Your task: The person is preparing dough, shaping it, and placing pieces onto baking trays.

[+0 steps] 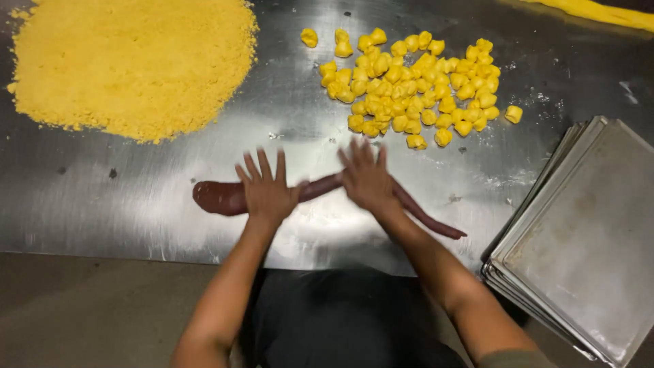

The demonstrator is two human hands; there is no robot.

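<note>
Left hand (267, 191), right hand (368, 178): flat, fingers spread, gripping nothing, palms on brown dough rope (218, 197) | steel table (136, 197) | even pressure likely keeps thickness uniform; left end thicker.

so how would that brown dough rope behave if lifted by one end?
Probably floppy: the brown dough rope already bends and thins unevenly under the left hand and right hand. Likely to sag or tear at its thin end. Rolls readily on the steel table.

Under my palms, the brown dough roll (218, 197) looks smooth, slightly glossy. Steel table (102, 197): brushed, reflective. Yellow crumbs (129, 61): coarse, matt. Metal trays (586, 252): dull, scuffed.
</note>
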